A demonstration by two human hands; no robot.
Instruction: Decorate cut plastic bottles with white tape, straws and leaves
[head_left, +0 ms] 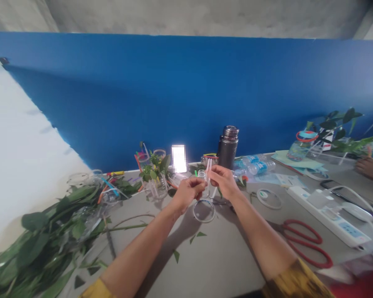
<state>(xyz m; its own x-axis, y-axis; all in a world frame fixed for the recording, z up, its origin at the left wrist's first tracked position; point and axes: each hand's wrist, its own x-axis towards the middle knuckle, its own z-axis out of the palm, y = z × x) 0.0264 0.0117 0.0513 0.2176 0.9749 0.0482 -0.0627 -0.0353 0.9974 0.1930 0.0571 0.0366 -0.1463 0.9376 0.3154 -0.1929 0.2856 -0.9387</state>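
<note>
My left hand (188, 194) grips a small clear glass jar (202, 180) at its side. My right hand (224, 182) pinches a few clear plastic straws (209, 169) and holds them upright close to the jar's mouth. Whether the straws touch the jar is hard to tell. Below my hands, a clear round ring (204, 211) lies on the grey table (186, 256).
Leafy green branches (40, 244) lie at the left. Glass jars with leaves and coloured straws (155, 176) stand ahead, beside a dark steel flask (227, 148). Red-handled scissors (304, 244) and a white power strip (328, 215) lie right. A co-worker's hand (371, 169) rests at the far right.
</note>
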